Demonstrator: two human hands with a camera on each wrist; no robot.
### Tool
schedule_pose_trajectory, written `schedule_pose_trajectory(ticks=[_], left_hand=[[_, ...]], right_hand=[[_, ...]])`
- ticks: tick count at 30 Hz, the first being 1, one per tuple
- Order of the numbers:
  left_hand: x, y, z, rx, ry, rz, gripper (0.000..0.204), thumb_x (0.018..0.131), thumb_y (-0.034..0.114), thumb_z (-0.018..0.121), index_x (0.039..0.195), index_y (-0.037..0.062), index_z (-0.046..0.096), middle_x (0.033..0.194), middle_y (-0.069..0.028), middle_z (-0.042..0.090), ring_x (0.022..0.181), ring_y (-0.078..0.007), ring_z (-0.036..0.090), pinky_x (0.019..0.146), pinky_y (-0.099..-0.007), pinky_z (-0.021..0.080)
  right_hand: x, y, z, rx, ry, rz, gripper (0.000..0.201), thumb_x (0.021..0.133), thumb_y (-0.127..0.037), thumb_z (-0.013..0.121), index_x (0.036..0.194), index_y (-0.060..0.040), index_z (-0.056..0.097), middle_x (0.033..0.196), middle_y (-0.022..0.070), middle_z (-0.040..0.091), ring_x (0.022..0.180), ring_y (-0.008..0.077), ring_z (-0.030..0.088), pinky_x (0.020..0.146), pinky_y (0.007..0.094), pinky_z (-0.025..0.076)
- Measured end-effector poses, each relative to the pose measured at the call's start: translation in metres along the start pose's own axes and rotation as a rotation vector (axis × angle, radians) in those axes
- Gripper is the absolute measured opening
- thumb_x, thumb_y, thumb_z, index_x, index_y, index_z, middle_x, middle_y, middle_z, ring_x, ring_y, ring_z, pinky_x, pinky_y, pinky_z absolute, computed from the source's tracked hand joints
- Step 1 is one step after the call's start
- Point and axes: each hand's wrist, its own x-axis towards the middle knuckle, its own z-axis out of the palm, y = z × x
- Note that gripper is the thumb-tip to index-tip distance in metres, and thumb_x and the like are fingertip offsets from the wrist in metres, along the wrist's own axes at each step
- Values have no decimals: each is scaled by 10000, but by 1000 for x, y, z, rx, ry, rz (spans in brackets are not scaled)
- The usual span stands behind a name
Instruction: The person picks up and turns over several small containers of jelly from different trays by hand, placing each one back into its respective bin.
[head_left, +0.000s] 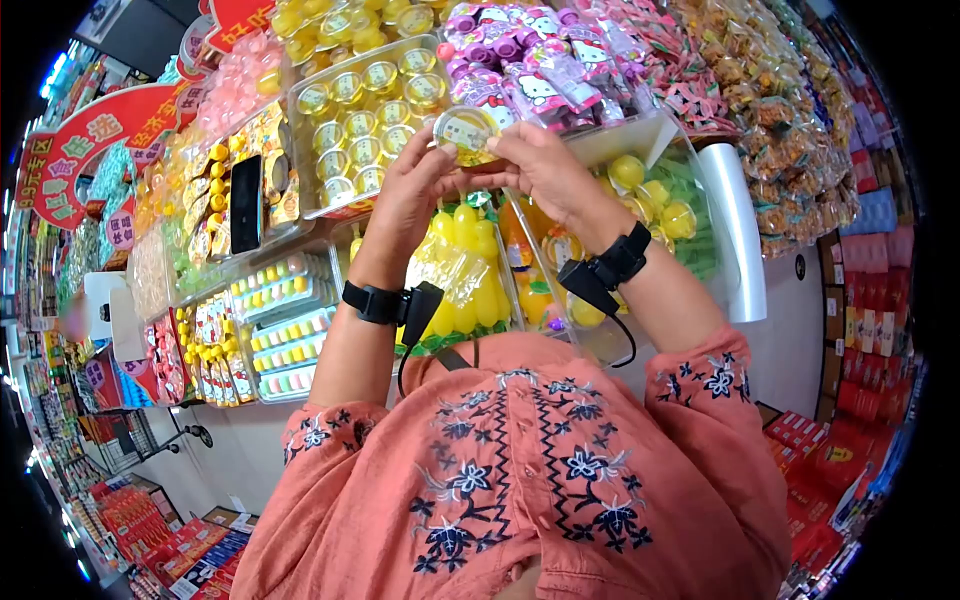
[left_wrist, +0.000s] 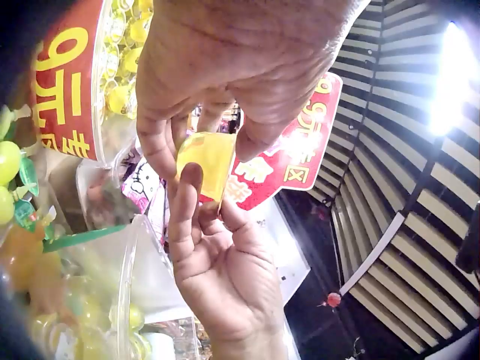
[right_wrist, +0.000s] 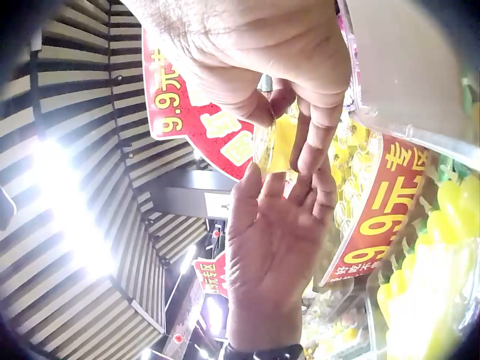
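Note:
Between both hands is a small clear jelly cup (head_left: 465,131) with yellow contents and a round, printed lid facing up. My left hand (head_left: 412,182) pinches one side of it between thumb and fingers. Opposite, my right hand (head_left: 548,168) grips the other side with thumb and fingertips. In the left wrist view the yellow cup (left_wrist: 211,161) shows between the fingertips of the two hands. From the right wrist, the cup (right_wrist: 280,146) is partly hidden behind fingers. It is held above the bins, near a tray of similar cups (head_left: 362,125).
A bin of yellow fruit-shaped packs (head_left: 458,275) lies below the hands. Purple cartoon-printed packets (head_left: 540,85) fill the bin beyond. To the left, a black phone (head_left: 246,204) stands over the candy. Yellow round items and green sticks (head_left: 700,225) occupy a clear bin at right.

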Motion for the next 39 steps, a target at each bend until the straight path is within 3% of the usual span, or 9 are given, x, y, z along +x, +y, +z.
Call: schedule_pose_trajectory(ticks=[3,7,8,11,14,17,26,34,39], left_hand=[[-1,4,2,44,98,-44,448,933,135,584,1354,31,476,1124,-47,610,905,-110,595,780,-260,503],[26,6,-39,92,233,-44,294,917,204,627,1150,42,550,934,-24,619,757,-105,585,785,-288,519],[29,14,-52,93,250,-37,224,940,205,618,1092,59,542,1033,-57,638,889,-180,670,806,-324,559],[56,46,-88,152,140,-40,168,937,220,624,1021,85,568,875,-24,613,758,-147,627,751,-308,544],[84,62,-111,346,281,-107,165,929,252,637,945,94,594,824,-12,587,708,-131,587,711,-303,525],[122,57,-155,497,309,-267,180,927,252,640,953,79,598,825,-31,586,714,-148,599,699,-309,525],[169,23,-210,658,335,-370,238,911,254,650,946,21,617,832,-78,606,694,-181,618,639,-314,534],[168,16,-198,656,363,-335,245,921,240,619,967,-1,617,899,-97,624,724,-204,630,667,-319,555],[161,16,-186,594,378,-291,205,892,144,586,959,-47,616,909,-128,630,707,-222,662,613,-328,586]], right_hand=[[1,3,3,-47,-14,9,192,970,-160,565,994,17,496,994,115,586,902,236,678,788,336,594],[-5,-9,14,-133,-3,63,203,982,-172,547,1035,20,508,1016,105,580,931,227,678,780,320,590],[-5,-11,14,-152,-5,61,212,987,-171,532,1071,22,510,1035,110,577,952,227,678,776,318,589],[-5,-11,8,-154,-8,63,203,986,-166,521,1076,16,510,1073,126,580,953,233,677,781,321,586],[-7,-14,7,-170,3,93,199,999,-170,510,1099,3,515,1125,150,603,969,232,676,803,324,584],[-9,-13,5,-179,13,111,199,1002,-174,499,1107,-6,507,1140,151,599,963,227,675,796,322,582],[-26,-22,-2,-196,57,122,220,984,-189,502,1115,-13,495,1111,134,592,902,203,674,739,302,572],[-43,-28,-11,-217,112,169,213,981,-193,512,1098,-14,512,1110,125,601,897,190,675,742,299,570],[-50,-24,-22,-183,122,156,211,977,-194,518,1096,-20,515,1097,122,608,894,196,680,744,296,569]])
